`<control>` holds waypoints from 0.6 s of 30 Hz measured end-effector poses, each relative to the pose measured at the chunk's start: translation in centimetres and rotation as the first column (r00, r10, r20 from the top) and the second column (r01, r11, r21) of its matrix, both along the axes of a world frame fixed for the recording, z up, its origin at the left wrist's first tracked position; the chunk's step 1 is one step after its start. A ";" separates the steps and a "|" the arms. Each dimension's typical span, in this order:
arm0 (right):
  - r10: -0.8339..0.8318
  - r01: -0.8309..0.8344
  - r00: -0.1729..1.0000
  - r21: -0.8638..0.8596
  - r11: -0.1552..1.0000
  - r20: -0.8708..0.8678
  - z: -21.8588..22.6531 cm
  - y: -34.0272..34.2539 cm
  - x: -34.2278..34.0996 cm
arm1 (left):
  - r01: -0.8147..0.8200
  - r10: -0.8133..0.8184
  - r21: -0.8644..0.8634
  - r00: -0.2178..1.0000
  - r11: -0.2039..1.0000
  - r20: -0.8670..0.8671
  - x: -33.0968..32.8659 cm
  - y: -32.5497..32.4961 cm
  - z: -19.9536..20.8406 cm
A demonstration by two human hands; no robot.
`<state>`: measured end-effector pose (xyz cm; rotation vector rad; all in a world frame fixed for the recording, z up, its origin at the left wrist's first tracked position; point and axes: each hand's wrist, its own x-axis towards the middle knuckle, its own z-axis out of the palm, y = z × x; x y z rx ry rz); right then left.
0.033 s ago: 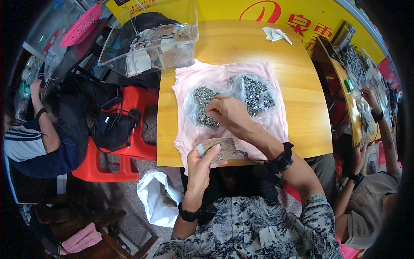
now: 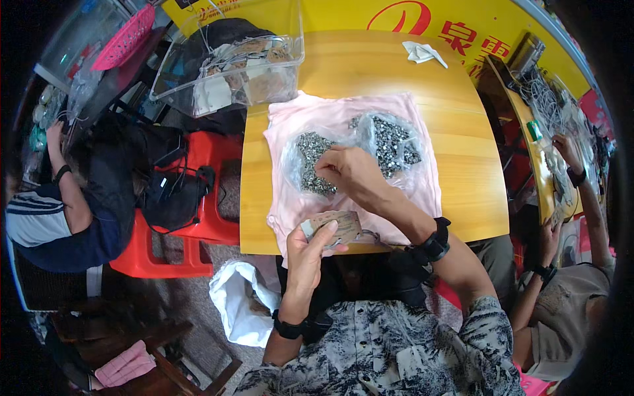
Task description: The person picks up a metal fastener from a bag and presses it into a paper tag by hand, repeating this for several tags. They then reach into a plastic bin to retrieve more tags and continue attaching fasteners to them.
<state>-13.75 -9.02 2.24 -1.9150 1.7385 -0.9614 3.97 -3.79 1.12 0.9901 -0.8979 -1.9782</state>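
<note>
My left hand (image 2: 305, 259) is closed on a brown card (image 2: 341, 228) near the table's front edge, thumb on top; a pale strip shows at its left end. Whether it is one card or a stack I cannot tell. Above the left clear plastic bag of small shiny metal pieces (image 2: 310, 153), my right hand (image 2: 350, 170) has its fingers pinched together. What they hold, if anything, is hidden. A second bag of small dark, shiny pieces (image 2: 394, 145) lies just beyond, to the right. Both bags rest on a pink cloth (image 2: 422, 191).
A clear plastic bin (image 2: 181, 92) of cards stands at the back left of the wooden table (image 2: 462, 165). Crumpled white paper (image 2: 424, 54) lies at the back. Red stools (image 2: 218, 158) and a white sack (image 2: 234, 307) are at the left. Other people work at both sides.
</note>
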 end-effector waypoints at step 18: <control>-0.033 -0.455 0.598 0.373 0.808 0.801 4.1 6.2 -2.2 | 0.081 -0.089 -0.138 0.994 0.987 -0.059 0.6 0.3 2.0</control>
